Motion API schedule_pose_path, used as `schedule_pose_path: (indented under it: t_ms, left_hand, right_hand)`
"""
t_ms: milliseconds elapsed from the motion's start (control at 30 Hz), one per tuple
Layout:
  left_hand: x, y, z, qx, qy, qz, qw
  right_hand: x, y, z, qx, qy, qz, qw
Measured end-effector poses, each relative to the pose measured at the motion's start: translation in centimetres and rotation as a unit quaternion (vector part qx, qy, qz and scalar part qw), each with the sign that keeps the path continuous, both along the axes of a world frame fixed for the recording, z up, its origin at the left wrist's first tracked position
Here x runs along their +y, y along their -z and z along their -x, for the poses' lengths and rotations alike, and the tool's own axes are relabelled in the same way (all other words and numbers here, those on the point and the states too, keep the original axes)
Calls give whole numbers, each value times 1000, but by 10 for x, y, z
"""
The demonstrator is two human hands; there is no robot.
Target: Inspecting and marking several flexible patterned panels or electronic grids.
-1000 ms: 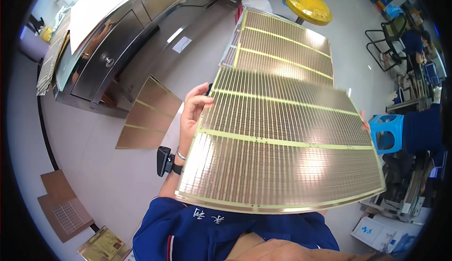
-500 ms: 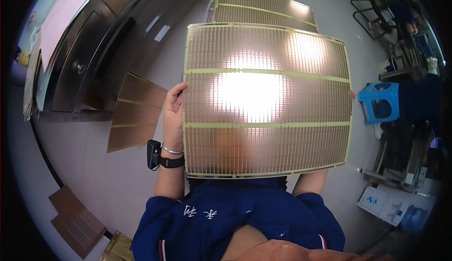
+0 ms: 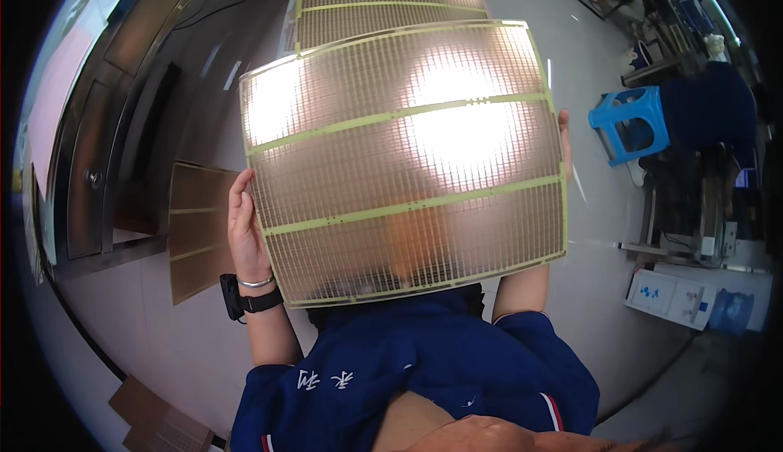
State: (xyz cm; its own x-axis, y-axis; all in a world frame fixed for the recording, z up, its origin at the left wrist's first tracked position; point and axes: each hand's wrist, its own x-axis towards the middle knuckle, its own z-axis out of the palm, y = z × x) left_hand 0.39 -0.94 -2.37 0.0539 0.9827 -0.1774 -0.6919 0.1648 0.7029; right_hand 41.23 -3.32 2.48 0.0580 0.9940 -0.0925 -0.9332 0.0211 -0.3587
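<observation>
Between the left hand (image 3: 246, 232) and right hand (image 3: 564, 138), a gridded panel (image 3: 351, 167) is pinched by its side edges; by uneven pressure, it could be bowed or dropped.

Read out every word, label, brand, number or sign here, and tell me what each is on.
Blue shirt: two white characters across the chest, not copied out here.
Blue shirt: smaller white marks, too small to read.
White box at right: blue marks, too small to read.
Held grid panel: no readable text.
</observation>
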Motion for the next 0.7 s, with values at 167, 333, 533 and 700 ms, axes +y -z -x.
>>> schedule_pose_path:
  t_ms: [167, 333, 533, 700]
  left_hand:
    - [-1, 5, 1, 19, 22, -2, 1000]
    - [-1, 9, 3, 29, 39, -5, 999]
    - [-3, 6, -1, 51, 15, 13, 998]
    - [-2, 4, -2, 48, 21, 15, 999]
  right_hand:
    - [-5, -5, 22, -159, 211, 52, 963]
    - [-4, -10, 25, -207, 207, 91, 952]
    - [-4, -9, 24, -253, 233, 113, 932]
    - [-7, -6, 23, -240, 212, 101, 942]
